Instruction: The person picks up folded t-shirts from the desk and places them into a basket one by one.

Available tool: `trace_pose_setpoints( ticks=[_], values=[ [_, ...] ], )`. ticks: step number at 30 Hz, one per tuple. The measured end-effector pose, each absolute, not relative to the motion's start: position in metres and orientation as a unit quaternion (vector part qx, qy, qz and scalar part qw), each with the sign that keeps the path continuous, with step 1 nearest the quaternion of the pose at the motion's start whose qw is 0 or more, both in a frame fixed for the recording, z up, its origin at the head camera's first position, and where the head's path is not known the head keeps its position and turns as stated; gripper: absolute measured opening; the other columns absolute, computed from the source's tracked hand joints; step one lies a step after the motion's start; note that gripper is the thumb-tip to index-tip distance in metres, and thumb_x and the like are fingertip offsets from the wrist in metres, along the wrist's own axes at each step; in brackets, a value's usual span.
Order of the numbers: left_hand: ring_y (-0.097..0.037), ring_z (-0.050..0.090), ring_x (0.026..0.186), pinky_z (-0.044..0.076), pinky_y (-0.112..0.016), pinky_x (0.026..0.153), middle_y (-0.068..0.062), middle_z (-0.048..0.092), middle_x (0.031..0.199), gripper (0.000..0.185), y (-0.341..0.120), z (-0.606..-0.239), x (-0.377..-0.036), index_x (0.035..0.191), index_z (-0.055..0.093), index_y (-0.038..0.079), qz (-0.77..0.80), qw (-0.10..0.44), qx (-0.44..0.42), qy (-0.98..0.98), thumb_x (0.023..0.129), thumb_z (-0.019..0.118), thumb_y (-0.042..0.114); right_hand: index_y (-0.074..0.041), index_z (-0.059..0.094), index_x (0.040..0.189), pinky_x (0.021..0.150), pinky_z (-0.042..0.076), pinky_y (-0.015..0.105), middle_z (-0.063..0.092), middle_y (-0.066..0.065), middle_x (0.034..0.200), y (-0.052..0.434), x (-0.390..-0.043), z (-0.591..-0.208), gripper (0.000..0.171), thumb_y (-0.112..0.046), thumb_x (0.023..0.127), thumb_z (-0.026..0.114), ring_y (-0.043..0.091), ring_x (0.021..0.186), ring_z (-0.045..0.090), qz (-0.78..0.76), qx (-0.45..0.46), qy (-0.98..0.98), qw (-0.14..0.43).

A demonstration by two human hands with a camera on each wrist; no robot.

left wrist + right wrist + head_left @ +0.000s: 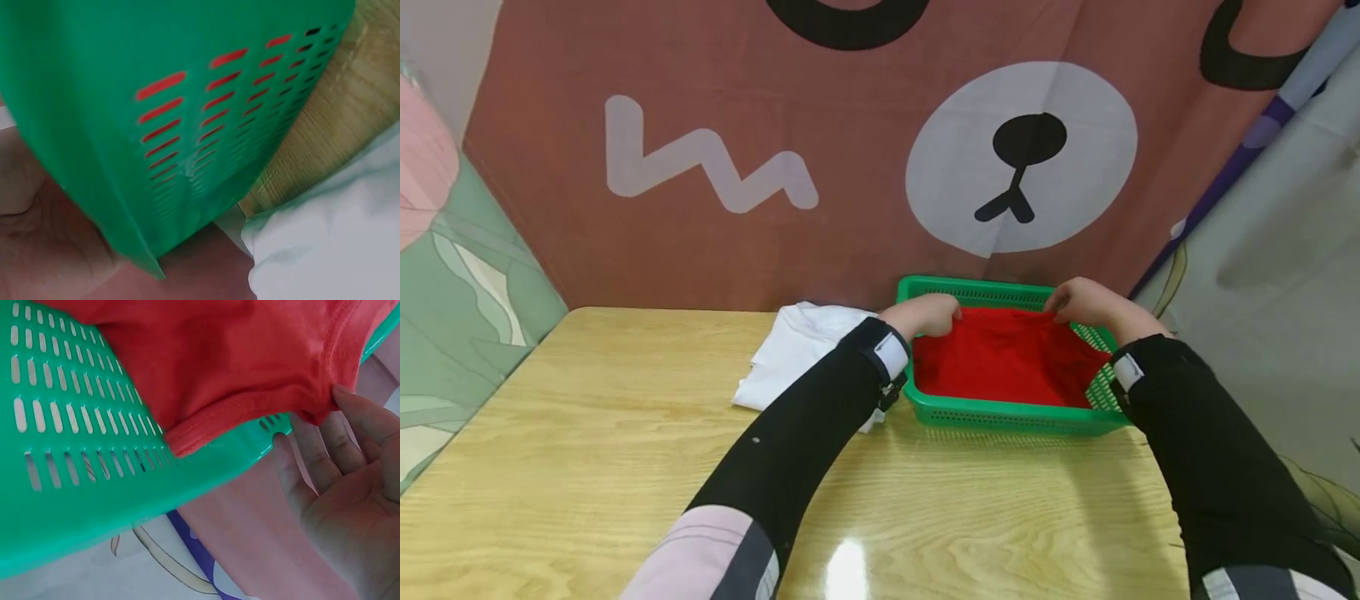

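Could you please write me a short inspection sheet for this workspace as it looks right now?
Surface: wooden table, glossy, with a light glare.
Job's things: red garment lying in the green basket at the table's far right.
Clutter: white cloth bunched left of the basket.
Hands: left hand and right hand both grip the garment's far edge.
Cables: nothing seen.
Surroundings: brown bear-face backdrop behind the table; patterned cloth panels at both sides.

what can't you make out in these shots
- Left hand fingertips: head view, hidden behind the red garment; left wrist view, blocked by the green basket wall.
- White cloth: partly covered by the left sleeve.
- Right hand grip: thumb cut off at the frame edge.
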State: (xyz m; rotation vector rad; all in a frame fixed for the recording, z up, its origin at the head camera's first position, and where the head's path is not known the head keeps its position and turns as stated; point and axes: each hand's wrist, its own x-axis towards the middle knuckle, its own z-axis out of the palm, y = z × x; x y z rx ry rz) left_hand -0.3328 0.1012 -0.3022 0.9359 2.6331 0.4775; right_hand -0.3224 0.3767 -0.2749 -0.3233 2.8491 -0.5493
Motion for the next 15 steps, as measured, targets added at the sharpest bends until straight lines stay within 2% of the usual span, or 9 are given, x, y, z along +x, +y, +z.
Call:
trace_pose_setpoints(
  ticks=[3,6,10,15],
  values=[
    [-0.019,0.052,0.115,0.043,-0.025,0.092,-0.009,0.054,0.136,0.038,0.102,-0.305,-0.334,0.136,0.054,0.003,0.162,0.147,0.324,0.920,0.100,0.044,0.000,0.010,0.065,0.110,0.082,0.051,0.049,0.061,0.025,0.107,0.375,-0.325,-0.276,0.020,0.004,0.092,0.059,0.034,0.092,0.056,-0.189,-0.108,0.969,0.117],
    [-0.017,0.052,0.105,0.043,-0.023,0.085,-0.008,0.057,0.130,0.035,0.104,-0.309,-0.336,0.133,0.056,0.003,0.157,0.140,0.323,0.923,0.100,0.045,0.002,0.010,0.064,0.111,0.082,0.051,0.049,0.061,0.025,0.108,0.374,-0.328,-0.278,0.020,0.003,0.092,0.058,0.034,0.093,0.056,-0.190,-0.103,0.968,0.125],
    [-0.017,0.047,0.087,0.039,-0.024,0.074,-0.006,0.060,0.112,0.029,0.105,-0.311,-0.337,0.125,0.060,0.002,0.156,0.135,0.324,0.923,0.099,0.047,0.003,0.010,0.064,0.112,0.083,0.051,0.049,0.060,0.025,0.109,0.374,-0.332,-0.279,0.021,0.003,0.093,0.058,0.034,0.094,0.056,-0.188,-0.098,0.968,0.133],
    [-0.015,0.038,0.073,0.035,-0.024,0.064,-0.002,0.051,0.087,0.018,0.107,-0.311,-0.338,0.108,0.063,0.004,0.146,0.127,0.324,0.926,0.099,0.047,0.002,0.011,0.064,0.111,0.077,0.051,0.046,0.060,0.025,0.108,0.376,-0.340,-0.280,0.021,0.003,0.092,0.058,0.033,0.090,0.055,-0.189,-0.094,0.968,0.138]
  ],
)
